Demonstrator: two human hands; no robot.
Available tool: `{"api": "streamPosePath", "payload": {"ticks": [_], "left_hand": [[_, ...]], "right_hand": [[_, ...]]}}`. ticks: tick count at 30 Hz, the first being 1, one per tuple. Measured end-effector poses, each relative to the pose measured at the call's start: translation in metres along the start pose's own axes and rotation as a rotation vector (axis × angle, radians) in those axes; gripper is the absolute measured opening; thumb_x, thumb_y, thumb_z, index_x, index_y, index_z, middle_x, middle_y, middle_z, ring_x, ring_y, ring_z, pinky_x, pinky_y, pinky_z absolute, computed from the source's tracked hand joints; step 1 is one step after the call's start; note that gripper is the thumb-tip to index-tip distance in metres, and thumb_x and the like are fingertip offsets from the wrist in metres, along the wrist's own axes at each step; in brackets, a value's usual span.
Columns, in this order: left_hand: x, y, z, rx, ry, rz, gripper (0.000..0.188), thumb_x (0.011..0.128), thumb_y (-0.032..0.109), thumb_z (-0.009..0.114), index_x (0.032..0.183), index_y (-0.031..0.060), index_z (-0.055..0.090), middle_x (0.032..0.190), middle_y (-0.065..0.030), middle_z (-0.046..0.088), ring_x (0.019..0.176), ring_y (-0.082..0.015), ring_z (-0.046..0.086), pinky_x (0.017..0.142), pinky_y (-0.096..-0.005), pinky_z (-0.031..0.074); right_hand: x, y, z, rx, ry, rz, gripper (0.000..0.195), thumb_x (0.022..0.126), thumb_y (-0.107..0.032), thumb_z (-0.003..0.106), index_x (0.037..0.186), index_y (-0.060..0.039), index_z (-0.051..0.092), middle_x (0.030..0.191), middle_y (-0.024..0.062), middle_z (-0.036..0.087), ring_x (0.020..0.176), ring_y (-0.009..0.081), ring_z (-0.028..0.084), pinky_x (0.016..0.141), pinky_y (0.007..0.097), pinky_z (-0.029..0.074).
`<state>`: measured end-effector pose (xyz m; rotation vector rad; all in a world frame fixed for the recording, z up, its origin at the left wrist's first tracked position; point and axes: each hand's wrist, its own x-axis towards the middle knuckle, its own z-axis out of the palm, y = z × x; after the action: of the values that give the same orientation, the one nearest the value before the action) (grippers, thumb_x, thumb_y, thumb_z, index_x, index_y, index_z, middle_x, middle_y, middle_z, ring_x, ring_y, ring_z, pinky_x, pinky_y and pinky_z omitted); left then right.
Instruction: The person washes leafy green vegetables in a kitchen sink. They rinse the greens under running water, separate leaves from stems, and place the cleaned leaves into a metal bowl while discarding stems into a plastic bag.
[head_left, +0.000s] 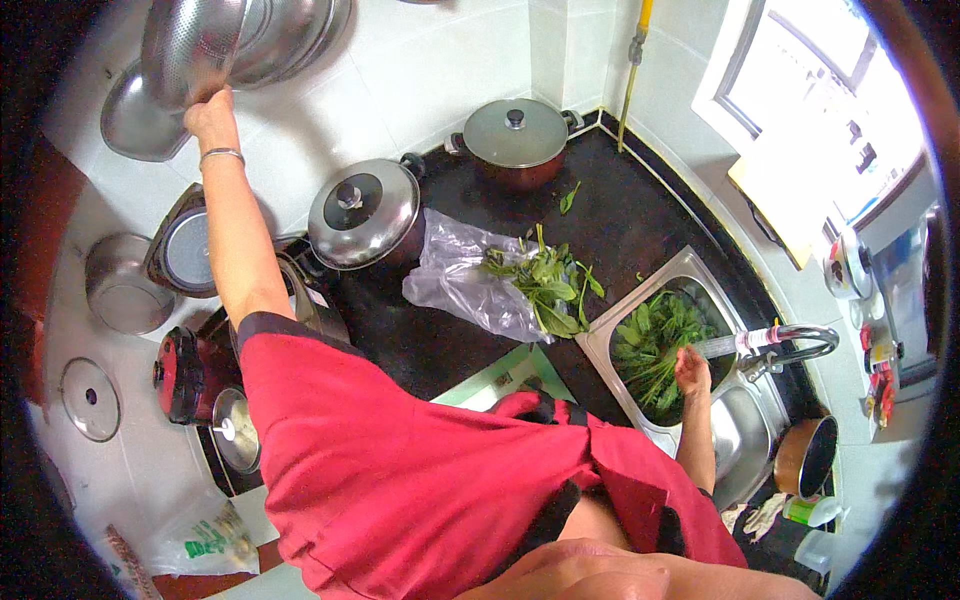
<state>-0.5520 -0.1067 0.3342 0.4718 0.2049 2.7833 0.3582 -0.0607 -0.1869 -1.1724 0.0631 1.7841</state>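
Observation:
My left hand (211, 116) is raised at the upper left, at the lower edge of a perforated metal colander (193, 52) by the wall; its fingertips are partly hidden, so its grip is unclear. My right hand (693, 371) is over the sink basin beside the stream from the faucet (810, 341). Below and beside it, leafy greens (660, 330) fill the basin of the steel sink (600, 334). Whether the fingers hold any stems cannot be told. More leafy greens (551, 289) lie partly on a clear plastic bag (465, 281) on the black countertop.
Two lidded pots (364, 214) (516, 139) stand at the counter's back. A brown pan (806, 457) is right of the sink. A red cooker (180, 375) stands at left. Other metal pans (292, 37) hang on the wall. A board (772, 217) is near the window.

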Motion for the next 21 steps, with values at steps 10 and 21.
{"api": "streamPosePath", "payload": {"ticks": [10, 21], "left_hand": [[-0.182, -0.033, 0.084, 2.061, -0.728, 1.481, 0.026, 0.075, 0.016, 0.057, 0.098, 0.0045, 0.058, 0.1, -0.01, 0.059, 0.087, -0.0242, 0.056, 0.077, -0.0376, 0.046], [-0.488, -0.197, 0.02, 0.729, -2.513, 0.031, 0.024, 0.076, 0.019, 0.061, 0.061, 0.0107, 0.045, 0.054, -0.003, 0.045, 0.048, -0.0195, 0.048, 0.045, -0.0341, 0.038]], "right_hand": [[-0.003, -0.027, 0.012, 0.417, -0.198, -0.146, 0.026, 0.084, -0.017, 0.047, 0.103, 0.0013, 0.05, 0.103, 0.0184, 0.053, 0.092, 0.0278, 0.055, 0.076, 0.033, 0.048], [-0.12, 0.035, 0.047, -0.264, -0.324, -0.02, 0.042, 0.089, -0.038, 0.043, 0.116, -0.0057, 0.045, 0.092, 0.0139, 0.061, 0.074, 0.0178, 0.062, 0.06, 0.0265, 0.051]]}}
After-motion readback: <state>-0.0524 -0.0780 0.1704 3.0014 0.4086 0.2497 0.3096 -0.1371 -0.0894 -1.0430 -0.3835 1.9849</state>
